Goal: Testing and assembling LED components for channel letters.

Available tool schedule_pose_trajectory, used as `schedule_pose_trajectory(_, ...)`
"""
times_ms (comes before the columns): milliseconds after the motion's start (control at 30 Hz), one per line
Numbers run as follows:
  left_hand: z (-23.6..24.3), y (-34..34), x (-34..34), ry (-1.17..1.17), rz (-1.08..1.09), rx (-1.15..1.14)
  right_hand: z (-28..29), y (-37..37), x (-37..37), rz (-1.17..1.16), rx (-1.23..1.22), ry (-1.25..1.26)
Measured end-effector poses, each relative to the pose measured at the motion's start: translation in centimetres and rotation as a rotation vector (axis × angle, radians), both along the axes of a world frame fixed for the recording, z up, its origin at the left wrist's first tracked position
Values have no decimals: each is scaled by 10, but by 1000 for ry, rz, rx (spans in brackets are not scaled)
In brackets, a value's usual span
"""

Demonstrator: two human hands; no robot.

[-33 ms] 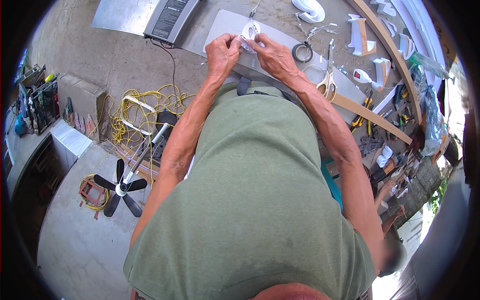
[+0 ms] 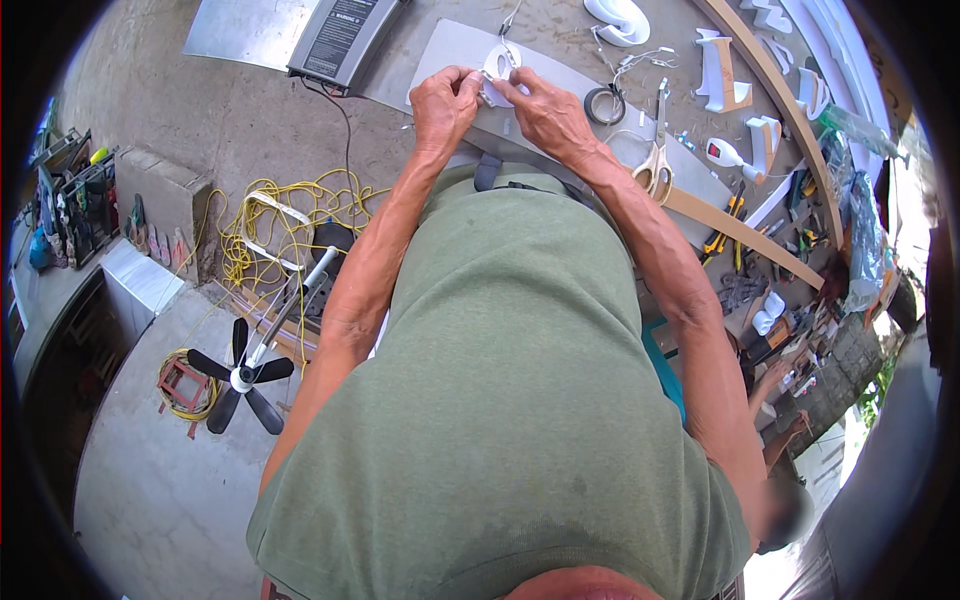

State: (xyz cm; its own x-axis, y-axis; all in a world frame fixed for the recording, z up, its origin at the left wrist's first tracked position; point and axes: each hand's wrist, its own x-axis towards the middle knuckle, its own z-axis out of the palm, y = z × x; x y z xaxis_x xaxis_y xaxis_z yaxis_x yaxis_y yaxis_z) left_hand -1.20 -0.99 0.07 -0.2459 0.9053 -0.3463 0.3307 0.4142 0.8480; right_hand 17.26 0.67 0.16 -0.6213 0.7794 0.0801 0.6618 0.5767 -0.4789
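Observation:
My left hand (image 2: 446, 108) and my right hand (image 2: 543, 118) meet at a small white loop-shaped piece (image 2: 500, 60) on a grey board (image 2: 450, 65). The fingers of both are pinched on a short strip of small white modules (image 2: 489, 88) at its near side; fine detail there is too small to tell. A thin wire runs up from the piece. Right of my hands lie a roll of black tape (image 2: 604, 104), white wires (image 2: 635, 62) with small connectors, and scissors (image 2: 656, 167) with light handles.
A grey power unit (image 2: 345, 45), metal sheet (image 2: 230, 30), white cut shapes (image 2: 718, 70), white glue gun (image 2: 730, 155), hand tools and wooden strips (image 2: 745, 235) surround me. Yellow cable (image 2: 275, 205) and a black fan (image 2: 242, 376) are at left. Another person's arm (image 2: 770, 385) shows at lower right.

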Motion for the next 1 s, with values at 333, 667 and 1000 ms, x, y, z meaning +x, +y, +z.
schedule_pose_trajectory(333, 3, 9, -8, 407, -293, 289, 0, 3, 4, -9, -52, 61)
schedule_pose_trajectory(667, -3, 4, -15, 398, -390, 399, -11, 12, 5, -209, -98, 381)
schedule_pose_trajectory(1000, 8, -1, -7, 502, -403, 352, -14, 24, 4, -307, -260, 399)
